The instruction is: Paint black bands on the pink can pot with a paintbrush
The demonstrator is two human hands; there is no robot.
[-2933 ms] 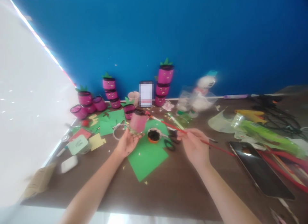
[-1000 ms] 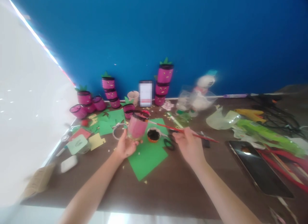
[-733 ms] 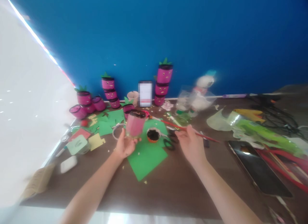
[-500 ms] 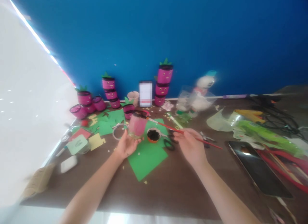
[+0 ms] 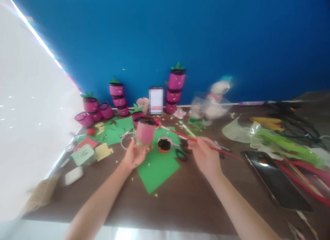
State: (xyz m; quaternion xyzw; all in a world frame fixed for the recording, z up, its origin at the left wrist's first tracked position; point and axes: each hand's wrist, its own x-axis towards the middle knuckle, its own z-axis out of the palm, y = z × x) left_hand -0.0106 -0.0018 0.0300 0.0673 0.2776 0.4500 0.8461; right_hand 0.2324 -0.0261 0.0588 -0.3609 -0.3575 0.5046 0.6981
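Observation:
My left hand (image 5: 135, 154) grips a pink cup (image 5: 145, 132) by its lower part and holds it up above the table. A dark band runs round the cup's top rim. Between the fingers of my right hand (image 5: 206, 155) is a thin red paintbrush (image 5: 182, 134), its tip pointing left toward the cup's upper right side. Whether the bristles touch the cup I cannot tell. Just right of the cup, a small pot of black paint (image 5: 164, 144) stands by green paper (image 5: 157, 174). Dark-handled scissors (image 5: 181, 154) lie beside my right hand.
Stacked pink cups with faces and green leaves (image 5: 174, 95) stand along the blue wall, near a propped screen (image 5: 156, 100). A black phone (image 5: 275, 180) lies at right, by green packaging (image 5: 288, 143). At left are yellow paper (image 5: 103, 151) and a white case (image 5: 74, 175).
The pink cup has moved slightly left and stands more upright in my left hand. My right hand with the paintbrush has barely shifted.

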